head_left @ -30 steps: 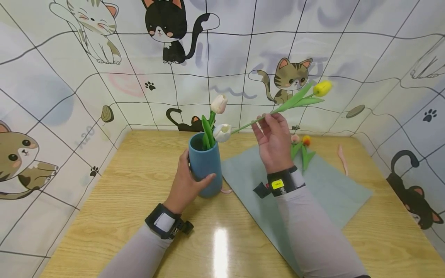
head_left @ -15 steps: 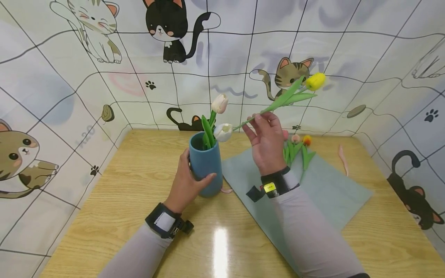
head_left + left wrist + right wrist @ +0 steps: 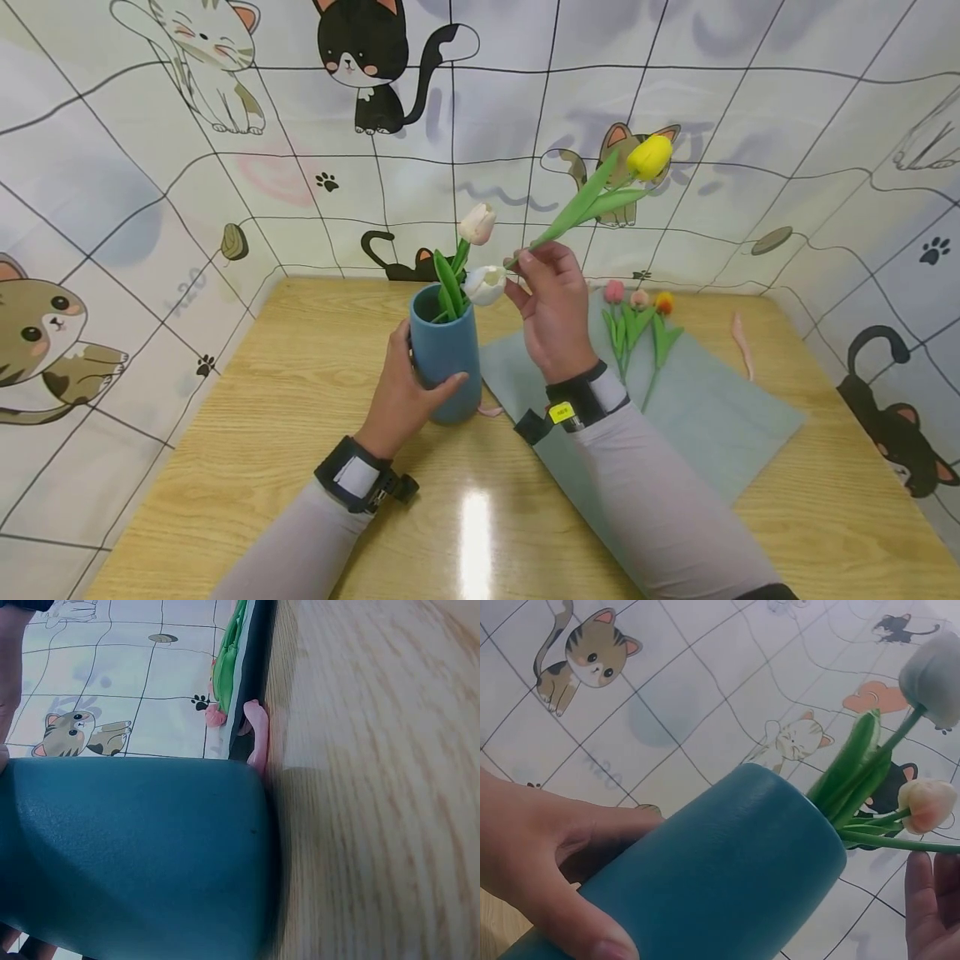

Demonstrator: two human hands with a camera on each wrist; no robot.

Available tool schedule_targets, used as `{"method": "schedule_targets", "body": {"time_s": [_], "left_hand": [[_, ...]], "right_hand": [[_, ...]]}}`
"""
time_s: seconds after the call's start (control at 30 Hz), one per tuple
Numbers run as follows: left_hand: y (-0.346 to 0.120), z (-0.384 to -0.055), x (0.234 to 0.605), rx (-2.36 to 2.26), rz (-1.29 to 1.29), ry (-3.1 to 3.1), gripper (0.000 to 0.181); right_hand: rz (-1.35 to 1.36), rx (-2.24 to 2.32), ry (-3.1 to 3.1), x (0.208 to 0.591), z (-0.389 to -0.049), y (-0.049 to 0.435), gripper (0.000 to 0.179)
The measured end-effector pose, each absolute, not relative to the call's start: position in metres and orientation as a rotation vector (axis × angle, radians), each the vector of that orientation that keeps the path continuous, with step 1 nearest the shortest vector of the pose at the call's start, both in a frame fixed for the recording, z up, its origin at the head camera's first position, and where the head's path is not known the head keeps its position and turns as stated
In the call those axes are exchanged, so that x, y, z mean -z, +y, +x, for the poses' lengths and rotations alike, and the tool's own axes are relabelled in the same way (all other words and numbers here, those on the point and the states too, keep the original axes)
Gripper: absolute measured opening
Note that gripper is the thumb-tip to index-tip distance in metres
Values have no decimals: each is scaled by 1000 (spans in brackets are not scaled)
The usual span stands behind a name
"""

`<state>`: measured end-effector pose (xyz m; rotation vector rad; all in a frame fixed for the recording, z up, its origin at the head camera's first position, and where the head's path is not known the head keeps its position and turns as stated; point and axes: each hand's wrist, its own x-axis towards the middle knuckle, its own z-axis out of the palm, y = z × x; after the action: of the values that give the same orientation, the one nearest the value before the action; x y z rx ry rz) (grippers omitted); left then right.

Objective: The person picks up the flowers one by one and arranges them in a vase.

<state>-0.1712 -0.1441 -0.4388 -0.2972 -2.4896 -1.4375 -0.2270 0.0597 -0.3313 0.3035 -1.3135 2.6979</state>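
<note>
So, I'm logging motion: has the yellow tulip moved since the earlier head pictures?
Yes, the yellow tulip moved left and upward: its bloom now overlaps the printed striped cat, having first been right of it.

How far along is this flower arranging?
Done, it seems: a white tulip and a pinkish-white tulip are in the blue vase, which the left hand grips. In hand: the right hand pinches the yellow tulip by its stem, whose lower end seems to reach the vase mouth. Remaining, probably: a pink tulip, a peach tulip and an orange tulip on the grey-green paper.
</note>
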Motion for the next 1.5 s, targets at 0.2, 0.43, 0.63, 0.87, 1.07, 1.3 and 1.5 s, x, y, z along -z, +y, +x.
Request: {"method": "schedule_targets", "body": {"time_s": [0.2,0.43,0.63,0.87,1.07,1.3,1.5], "left_hand": [[-144,-173,441,1424,-309,-2473,109],[-144,-172,441,1423,-303,-2476,108],[-145,-172,441,1419,-296,-2483,108],[-146,-172,441,1442,-303,-2476,109],[-145,-173,442,1456,-296,-2471,109],[-144,-174,443,1439,-297,-2470,109],[-145,-173,443,1439,-290,-2479,108]], "right_hand": [[343,-2649,-1374,330,-225,54,12],[411,-2585,-1402,328,-225,52,12],[442,-2533,-1439,329,-225,52,13],[446,-2489,-1507,333,-225,48,11],[448,-2441,-1631,338,-222,43,13],[499,-2353,-1733,342,-218,39,19],[512,-2206,-1873,340,-217,39,21]]}}
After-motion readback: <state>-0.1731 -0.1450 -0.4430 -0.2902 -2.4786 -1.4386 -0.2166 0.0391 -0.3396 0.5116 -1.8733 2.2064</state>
